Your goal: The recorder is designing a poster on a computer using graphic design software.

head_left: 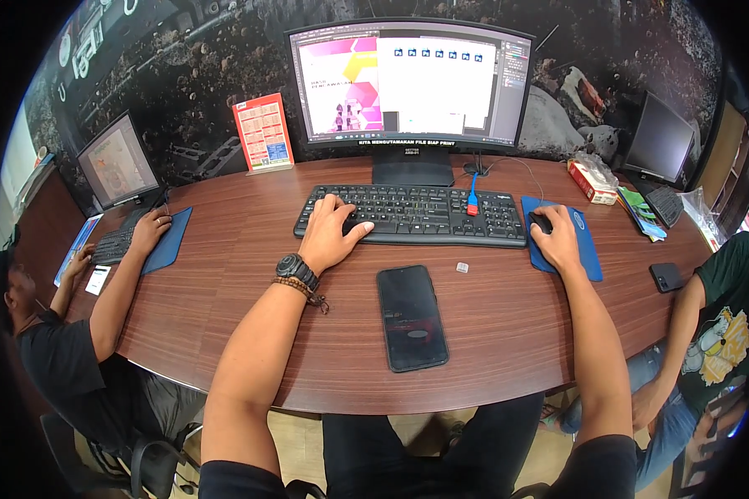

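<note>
Left hand (331, 235) flat on the left end of the black keyboard (411, 215), fingers spread over the keys, gripping nothing. Right hand (555, 237) cupped over the black mouse (541, 222) on the blue mouse pad (562, 234), palm down, loosely closed around it. Between the two hands, nearer the body: a dark phone (412, 317) lying flat, screen up, and a tiny pale object (463, 267) (too small to make out). Plenty of bare brown table (225, 283) left of the left hand, running to the curved near edge; less room right of the right hand, with a second phone (667, 277) close to that edge. Beyond both hands, the curved monitor (409, 83) on its stand, a red card stand (263, 133) off to its left. Far beyond the left hand, another person's hand (150, 229) at a second keyboard, half cut off by the rim. Mouse mostly hidden under the palm; only its front end showing.
</note>
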`<state>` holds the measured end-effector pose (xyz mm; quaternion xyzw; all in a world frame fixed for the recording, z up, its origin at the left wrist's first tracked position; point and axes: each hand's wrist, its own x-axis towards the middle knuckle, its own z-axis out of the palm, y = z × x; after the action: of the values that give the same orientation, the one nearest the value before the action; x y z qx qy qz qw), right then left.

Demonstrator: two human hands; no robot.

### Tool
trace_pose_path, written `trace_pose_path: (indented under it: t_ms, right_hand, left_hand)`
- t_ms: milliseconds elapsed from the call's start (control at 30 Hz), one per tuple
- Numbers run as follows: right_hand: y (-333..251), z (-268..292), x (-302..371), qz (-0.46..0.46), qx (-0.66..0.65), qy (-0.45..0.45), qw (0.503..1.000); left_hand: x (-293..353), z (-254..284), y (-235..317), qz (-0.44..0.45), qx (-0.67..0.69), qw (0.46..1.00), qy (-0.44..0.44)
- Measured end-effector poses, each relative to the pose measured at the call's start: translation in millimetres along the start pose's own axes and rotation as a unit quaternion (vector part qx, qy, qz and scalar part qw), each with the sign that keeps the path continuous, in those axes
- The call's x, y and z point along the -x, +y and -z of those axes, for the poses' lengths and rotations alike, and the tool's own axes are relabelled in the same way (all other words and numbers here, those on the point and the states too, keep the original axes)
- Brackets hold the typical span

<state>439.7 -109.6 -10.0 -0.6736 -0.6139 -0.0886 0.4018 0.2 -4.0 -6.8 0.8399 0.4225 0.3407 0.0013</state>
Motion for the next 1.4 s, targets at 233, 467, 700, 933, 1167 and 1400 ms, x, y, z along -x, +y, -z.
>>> trace_pose_path:
  t_ms: [233, 467, 700, 933, 1167, 1400]
  right_hand:
    - [1.0, -0.4, 0.4, -0.015, 0.019, 0.004, 1.000]
    - [-19.5, 3.5, 0.5, -0.009, 0.039, 0.019, 0.999]
    - [-103.5, -45.9, -20.0, 0.231, 0.004, -0.069, 0.970]
    - [-144.0, -118.0, -36.7, 0.173, 0.002, -0.099, 0.980]
    - [-154.9, -131.8, -36.6, 0.163, 0.074, -0.112, 0.977]
    - [-159.4, -128.3, -38.7, 0.160, 0.091, -0.146, 0.972]
  left_hand:
    - [-0.1, 0.1, 0.8, -0.001, 0.005, 1.000, 0.000]
    - [0.4, -2.2, -1.2, -0.004, 0.002, 1.000, 0.006]
    - [4.0, 4.0, 1.6, 0.022, -0.080, 0.996, 0.014]
    - [3.2, -2.5, 8.7, 0.055, -0.096, 0.994, 0.024]
    - [5.4, 1.3, 8.0, 0.066, -0.102, 0.992, 0.016]
    - [6.6, -0.9, 6.1, 0.065, -0.090, 0.994, 0.017]
